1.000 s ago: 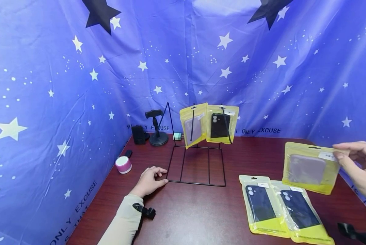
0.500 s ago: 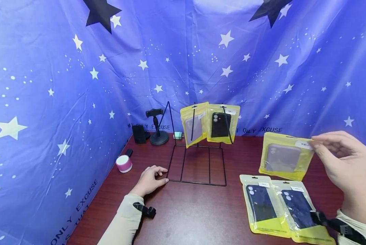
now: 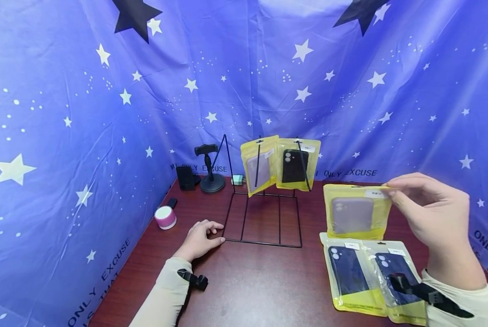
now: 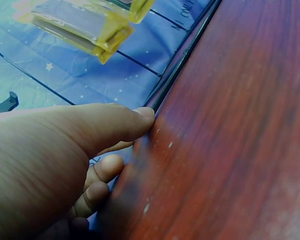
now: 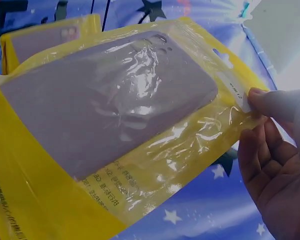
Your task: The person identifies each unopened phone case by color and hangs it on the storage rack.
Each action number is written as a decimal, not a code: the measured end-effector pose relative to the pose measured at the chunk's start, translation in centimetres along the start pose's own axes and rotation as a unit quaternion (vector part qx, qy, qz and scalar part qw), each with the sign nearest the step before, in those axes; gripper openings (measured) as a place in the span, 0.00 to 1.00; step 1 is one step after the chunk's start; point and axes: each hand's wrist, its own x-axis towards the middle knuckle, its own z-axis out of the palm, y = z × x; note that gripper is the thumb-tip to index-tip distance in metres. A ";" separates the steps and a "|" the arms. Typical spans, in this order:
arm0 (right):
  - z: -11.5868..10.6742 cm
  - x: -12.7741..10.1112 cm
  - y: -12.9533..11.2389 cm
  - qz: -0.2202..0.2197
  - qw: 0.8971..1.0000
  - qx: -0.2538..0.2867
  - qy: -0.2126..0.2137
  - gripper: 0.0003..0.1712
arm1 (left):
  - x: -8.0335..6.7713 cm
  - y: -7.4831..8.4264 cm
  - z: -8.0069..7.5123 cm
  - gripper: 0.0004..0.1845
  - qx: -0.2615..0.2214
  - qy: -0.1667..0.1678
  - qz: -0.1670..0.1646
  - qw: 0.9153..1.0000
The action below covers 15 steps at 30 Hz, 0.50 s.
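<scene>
My right hand [image 3: 436, 209] pinches the upper right corner of a yellow-edged clear bag with a mauve phone case [image 3: 352, 213] inside. The bag hangs above the right of the table; in the right wrist view the thumb lies by the white label of the bagged mauve phone case [image 5: 115, 100]. My left hand [image 3: 199, 240] holds the near left corner of a black wire rack [image 3: 264, 244], thumb and forefinger at the wire [image 4: 165, 90]. From the rack's hooks hang a bagged lilac phone case [image 3: 257, 170] and a bagged black phone case [image 3: 294, 165].
Two bagged dark phone cases [image 3: 347, 270] [image 3: 396, 272] lie at the front right, partly behind the right wrist strap. Left of the rack stand a black phone stand [image 3: 212, 183], a small black holder [image 3: 185, 178] and a pink-and-white round object [image 3: 165, 218]. A starry blue cloth surrounds the table.
My right hand has carried the bagged mauve phone case leftward from the right edge, closer to the rack, and the bag has turned to hang straighter. The left hand stays at the rack's corner.
</scene>
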 end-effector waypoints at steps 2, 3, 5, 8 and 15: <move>0.6 0.0 0.1 0.001 1.000 0.023 -0.011 0.08 | 0.0 -0.1 0.0 0.18 0.001 -0.001 0.000 1.000; 1.0 0.0 0.2 0.003 0.999 0.028 -0.016 0.08 | 0.0 -0.1 0.0 0.18 0.002 -0.001 0.000 1.000; 1.6 -0.2 0.4 0.012 0.999 0.031 -0.025 0.10 | 0.0 0.0 0.0 0.18 0.002 -0.002 0.001 1.000; 2.5 -0.4 0.8 0.025 0.999 0.025 -0.039 0.12 | 0.0 0.0 0.0 0.18 0.003 -0.003 0.001 1.000; 5.4 -1.0 2.0 0.039 0.998 0.004 -0.043 0.13 | 0.0 0.1 -0.2 0.19 0.006 -0.004 -0.001 1.000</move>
